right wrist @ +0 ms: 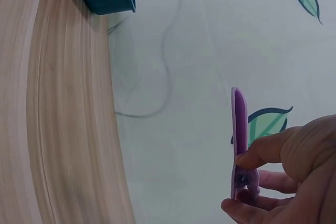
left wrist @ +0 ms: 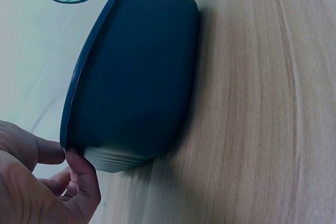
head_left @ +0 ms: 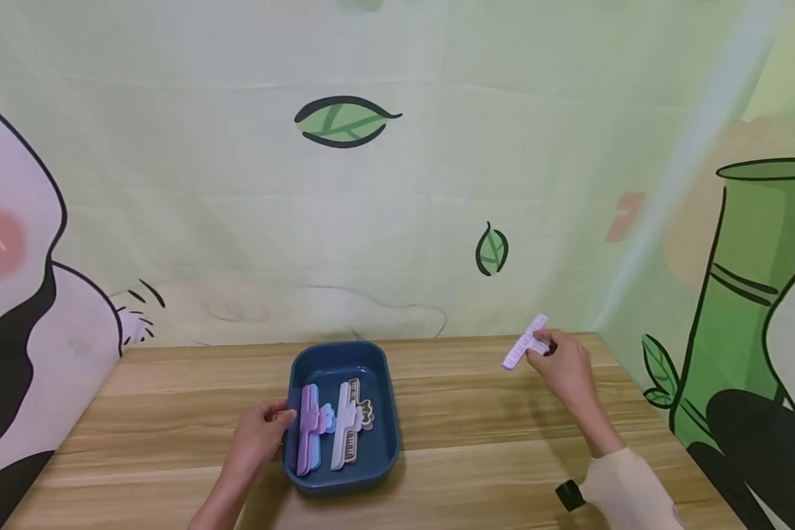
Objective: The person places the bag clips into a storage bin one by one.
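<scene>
My right hand (head_left: 570,372) pinches a lilac clip (head_left: 523,344) by its handle, up off the table at the right. The clip has a long straight bar with fine markings; the right wrist view shows its edge and a small spring (right wrist: 242,178). At the left side of a dark blue plastic bin (head_left: 392,412), my left hand (head_left: 258,434) pinches the rim between thumb and fingers. Inside lie a purple-and-light-blue clip (head_left: 308,434) and, beside it, a white clip (head_left: 341,430) with a piano-key pattern and a bear-shaped tab.
The bin stands on a wood-grain table (head_left: 457,456), near its middle. Behind the table hangs a pale green cloth (head_left: 238,221) printed with leaves, bamboo and panda figures. A dark square piece (head_left: 570,495) sits at my right sleeve.
</scene>
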Motion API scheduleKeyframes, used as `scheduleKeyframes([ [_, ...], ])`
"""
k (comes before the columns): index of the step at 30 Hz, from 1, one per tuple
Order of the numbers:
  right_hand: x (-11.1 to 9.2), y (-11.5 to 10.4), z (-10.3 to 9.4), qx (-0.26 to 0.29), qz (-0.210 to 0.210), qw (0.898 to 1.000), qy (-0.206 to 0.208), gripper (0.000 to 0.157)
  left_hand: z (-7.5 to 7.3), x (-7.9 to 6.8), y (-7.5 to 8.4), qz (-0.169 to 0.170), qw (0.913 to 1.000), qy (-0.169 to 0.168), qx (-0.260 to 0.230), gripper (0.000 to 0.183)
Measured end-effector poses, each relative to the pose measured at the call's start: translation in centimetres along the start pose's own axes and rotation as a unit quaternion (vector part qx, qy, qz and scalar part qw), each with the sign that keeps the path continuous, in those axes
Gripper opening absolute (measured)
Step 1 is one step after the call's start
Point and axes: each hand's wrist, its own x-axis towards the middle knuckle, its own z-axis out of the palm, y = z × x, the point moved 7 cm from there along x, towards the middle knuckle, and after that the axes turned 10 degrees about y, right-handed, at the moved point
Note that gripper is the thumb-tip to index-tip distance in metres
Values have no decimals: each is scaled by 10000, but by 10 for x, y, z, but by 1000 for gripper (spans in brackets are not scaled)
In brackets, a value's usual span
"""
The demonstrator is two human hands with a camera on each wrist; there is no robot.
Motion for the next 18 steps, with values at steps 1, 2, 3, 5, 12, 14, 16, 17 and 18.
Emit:
scheduleKeyframes([
  [1,0,-1,0,13,-8,10000,-23,33,0,0,0,2,10000,5,14,40],
  [2,-1,-1,-1,22,-14,10000,-45,33,0,0,0,10,10000,7,32,41],
  [3,-1,-2,-1,18,-29,10000,-64,33,0,0,0,12,10000,11,50,41],
  [5,-2,-4,-1,10,-50,9999,-126,33,-1,0,0,20,10000,15,62,41],
  [12,-7,-12,3,118,-6,9986,-517,34,-1,0,0,7,10000,16,-34,40],
  [14,-8,-14,6,178,-10,9980,-611,34,-1,0,0,54,10000,20,-44,40],
  [16,-9,-16,8,233,-28,9974,-688,33,-1,0,0,83,9999,34,-61,40],
  [17,-10,-17,10,249,-40,9971,-718,33,-1,0,0,96,9999,32,-81,40],
  [18,-11,-18,11,273,-63,9969,-735,33,-1,0,0,98,9999,41,-83,40],
])
